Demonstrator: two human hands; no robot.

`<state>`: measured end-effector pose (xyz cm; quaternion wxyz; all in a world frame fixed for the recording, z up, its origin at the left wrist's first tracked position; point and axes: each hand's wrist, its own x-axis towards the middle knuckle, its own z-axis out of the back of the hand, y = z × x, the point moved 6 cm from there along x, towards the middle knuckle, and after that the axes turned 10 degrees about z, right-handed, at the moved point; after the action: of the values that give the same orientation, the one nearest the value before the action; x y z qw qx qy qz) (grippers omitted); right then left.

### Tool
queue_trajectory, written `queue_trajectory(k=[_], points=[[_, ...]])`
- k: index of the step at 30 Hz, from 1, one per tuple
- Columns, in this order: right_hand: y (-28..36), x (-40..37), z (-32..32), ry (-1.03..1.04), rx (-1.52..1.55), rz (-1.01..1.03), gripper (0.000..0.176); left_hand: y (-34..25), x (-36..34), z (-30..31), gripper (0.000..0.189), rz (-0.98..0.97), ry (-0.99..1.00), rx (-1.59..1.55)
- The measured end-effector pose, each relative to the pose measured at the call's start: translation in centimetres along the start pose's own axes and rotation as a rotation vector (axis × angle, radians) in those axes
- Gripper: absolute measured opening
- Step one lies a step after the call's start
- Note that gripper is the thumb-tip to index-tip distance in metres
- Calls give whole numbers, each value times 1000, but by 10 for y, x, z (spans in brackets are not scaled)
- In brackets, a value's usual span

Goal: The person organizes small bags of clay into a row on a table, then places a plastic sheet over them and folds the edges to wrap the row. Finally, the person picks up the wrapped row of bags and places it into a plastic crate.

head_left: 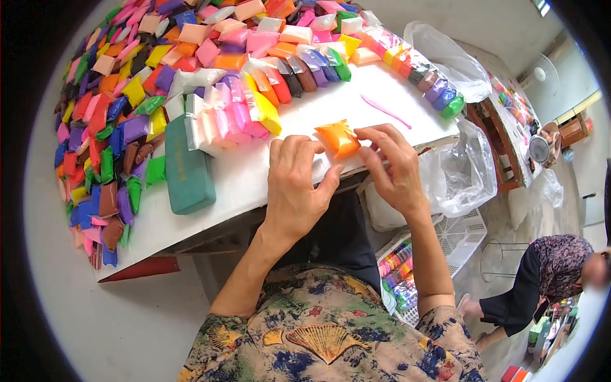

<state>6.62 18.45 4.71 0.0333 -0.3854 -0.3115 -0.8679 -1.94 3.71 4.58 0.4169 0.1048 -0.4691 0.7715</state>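
A small orange packet (337, 139), a shiny plastic bag with soft-looking filling, is at the front edge of the white table. My right hand (396, 170) pinches its right side between thumb and fingers. To the left of the packet, my left hand (293, 181) has its fingers curved, with a gap between thumb and forefinger and nothing held there. Just beyond that hand stand rows of pink, yellow, orange and red packets (232, 118). A thin pink plastic tool (387, 111) lies behind my right hand.
A large heap of coloured packets (133, 92) covers the table's left and back. Near it sits a green block-shaped case (189, 169). On the right are a lined-up row of packets (423, 76) and a clear plastic bag (461, 169). Below stands a white basket (468, 232); a person (554, 274) bends beyond.
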Motion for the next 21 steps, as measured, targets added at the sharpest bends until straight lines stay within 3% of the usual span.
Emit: queue_trajectory(k=[7, 13, 16, 17, 21], points=[[12, 4, -17, 176, -357, 343, 50, -1, 0, -12, 19, -33, -13, 72], [13, 3, -14, 220, -325, 370, 54, -4, -3, -16, 12, -72, -37, 125], [7, -1, 2, 76, -190, 229, 52, -3, -2, -14, 11, -87, -54, 132], [7, -3, 4, 27, -251, 235, 39, -3, -3, -14, 11, -89, -62, 126], [3, -7, -1, 80, -267, 277, 23, -4, -2, -13, 11, -81, -44, 119]])
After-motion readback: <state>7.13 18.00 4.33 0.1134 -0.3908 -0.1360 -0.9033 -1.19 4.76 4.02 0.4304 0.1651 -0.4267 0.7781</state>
